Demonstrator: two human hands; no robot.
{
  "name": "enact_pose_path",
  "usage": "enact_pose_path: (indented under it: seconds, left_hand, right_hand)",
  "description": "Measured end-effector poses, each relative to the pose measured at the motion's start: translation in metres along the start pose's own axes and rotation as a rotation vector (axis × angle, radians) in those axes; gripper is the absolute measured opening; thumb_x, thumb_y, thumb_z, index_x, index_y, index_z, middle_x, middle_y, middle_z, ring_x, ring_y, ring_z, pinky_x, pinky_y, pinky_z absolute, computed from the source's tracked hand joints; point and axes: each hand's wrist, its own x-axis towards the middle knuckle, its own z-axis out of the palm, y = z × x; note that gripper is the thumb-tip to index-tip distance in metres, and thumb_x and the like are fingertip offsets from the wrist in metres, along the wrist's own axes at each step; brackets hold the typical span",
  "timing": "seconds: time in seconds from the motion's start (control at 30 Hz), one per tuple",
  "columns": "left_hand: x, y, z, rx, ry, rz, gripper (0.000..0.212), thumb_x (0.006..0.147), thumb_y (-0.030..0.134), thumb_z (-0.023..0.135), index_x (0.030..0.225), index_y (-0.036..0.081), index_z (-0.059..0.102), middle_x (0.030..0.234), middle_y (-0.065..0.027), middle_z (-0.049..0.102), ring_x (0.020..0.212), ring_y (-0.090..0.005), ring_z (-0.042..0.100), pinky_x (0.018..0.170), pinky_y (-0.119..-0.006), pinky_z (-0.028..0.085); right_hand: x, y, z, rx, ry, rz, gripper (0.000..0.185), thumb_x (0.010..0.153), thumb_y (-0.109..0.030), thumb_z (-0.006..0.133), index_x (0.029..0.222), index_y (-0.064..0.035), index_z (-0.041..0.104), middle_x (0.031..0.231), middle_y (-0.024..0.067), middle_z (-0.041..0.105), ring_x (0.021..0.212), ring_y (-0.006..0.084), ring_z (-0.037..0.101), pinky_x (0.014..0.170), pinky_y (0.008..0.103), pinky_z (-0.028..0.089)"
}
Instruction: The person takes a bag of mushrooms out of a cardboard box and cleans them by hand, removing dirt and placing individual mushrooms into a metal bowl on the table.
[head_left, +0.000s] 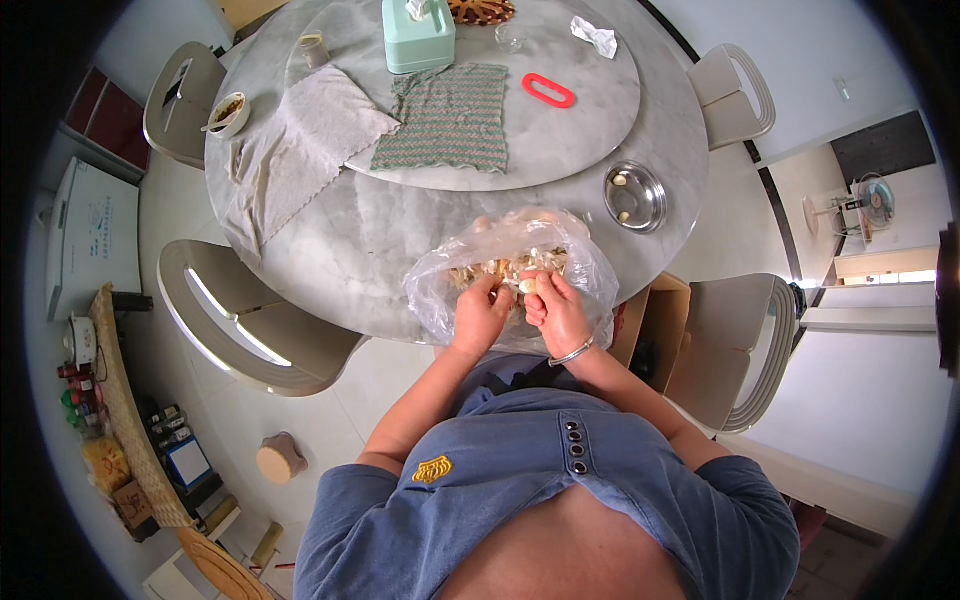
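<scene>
My right hand (553, 304) pinches a pale garlic clove (528, 286) between thumb and fingers. Close beside it, my left hand (482, 309) has its thumb and fingertips together near the clove; whether a bit of skin is between them is too small to tell. Both hands are over an open clear plastic bag (433, 289) at the near edge of the marble table. Inside the bag lie garlic skins and pieces (551, 259). To the right, a round steel bowl (646, 196) holds several peeled cloves (619, 180).
A raised turntable (577, 142) carries a green striped cloth (450, 120), a mint tissue box (420, 41) and a red ring-shaped handle (548, 91). A grey cloth (300, 142) and a food bowl (229, 115) lie left. Chairs (262, 322) surround the table; a cardboard box (652, 322) stands right.
</scene>
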Motion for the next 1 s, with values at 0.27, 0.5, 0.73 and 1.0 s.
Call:
enact_pose_path:
  seconds: [0.27, 0.5, 0.73, 1.0]
  left_hand:
    - [0.002, -0.001, -0.009, 0.173, -0.103, -0.016, 0.013, 0.070, 0.013, 0.055, 0.074, 0.000, 0.056, 0.067, -0.0168, 0.056, 0.063, -0.0331, 0.054, 0.058, -0.037, 0.043]
    - [0.002, 0.006, -0.010, 0.095, 0.021, 0.213, 0.015, 0.072, 0.008, 0.054, 0.084, 0.000, 0.057, 0.081, -0.0173, 0.055, 0.075, -0.0319, 0.052, 0.066, -0.036, 0.042]
    - [-0.003, 0.013, -0.007, -0.225, -0.098, 0.109, 0.020, 0.076, 0.015, 0.058, 0.091, 0.001, 0.056, 0.078, -0.0045, 0.057, 0.067, -0.0102, 0.050, 0.057, -0.024, 0.041]
    - [-0.003, 0.011, -0.006, -0.294, -0.202, -0.005, 0.014, 0.077, 0.013, 0.058, 0.083, 0.001, 0.058, 0.068, -0.0003, 0.056, 0.059, -0.0056, 0.047, 0.055, -0.020, 0.039]
  right_hand:
    - [0.001, -0.007, -0.003, 0.186, 0.011, 0.130, 0.022, 0.088, -0.026, 0.038, 0.093, -0.0082, 0.049, 0.054, -0.0003, 0.038, 0.043, 0.0062, 0.031, 0.039, 0.0187, 0.026]
    - [0.003, -0.005, -0.007, 0.238, 0.042, 0.226, 0.020, 0.088, -0.028, 0.036, 0.085, -0.0107, 0.046, 0.051, 0.0013, 0.038, 0.041, 0.0078, 0.033, 0.038, 0.0201, 0.026]
    - [0.003, -0.002, -0.006, 0.089, 0.091, 0.155, 0.023, 0.088, -0.032, 0.036, 0.081, -0.0112, 0.043, 0.048, -0.0005, 0.038, 0.037, 0.0069, 0.031, 0.034, 0.0202, 0.025]
    - [0.000, -0.009, 0.001, -0.034, 0.118, 0.115, 0.024, 0.086, -0.031, 0.040, 0.082, -0.0081, 0.046, 0.051, 0.0014, 0.044, 0.038, 0.0063, 0.034, 0.035, 0.0180, 0.027]
